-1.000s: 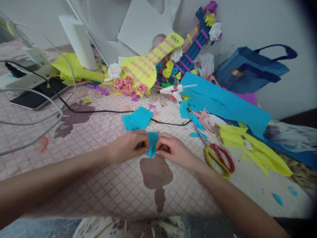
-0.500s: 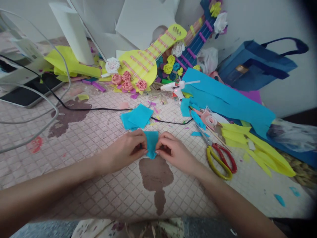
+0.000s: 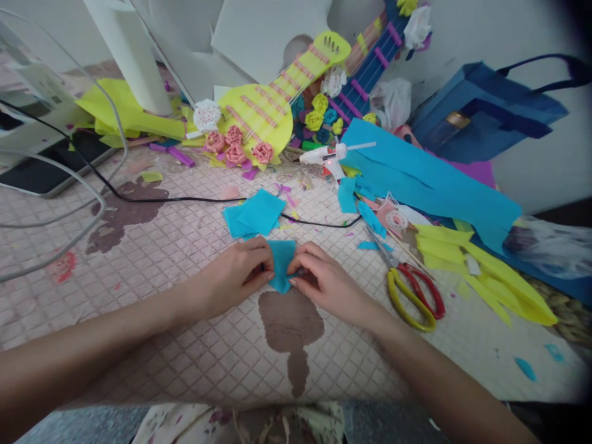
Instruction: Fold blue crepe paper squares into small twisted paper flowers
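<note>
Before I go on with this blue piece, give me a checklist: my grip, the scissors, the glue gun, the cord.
1. Left grip: ok. The left hand pinches the left edge of the blue piece.
2. Right grip: ok. The right hand pinches its lower right side.
3. Edges evenly shaped: cannot tell. The fingers cover both sides.
4. Scissors away from hands: ok. The scissors lie right of the right hand, untouched.
5. Glue gun hot: cannot tell. A small red light shows on the glue gun.
6. Cord clear of the other squares: not ok. The black cord passes beneath the loose blue squares.
</note>
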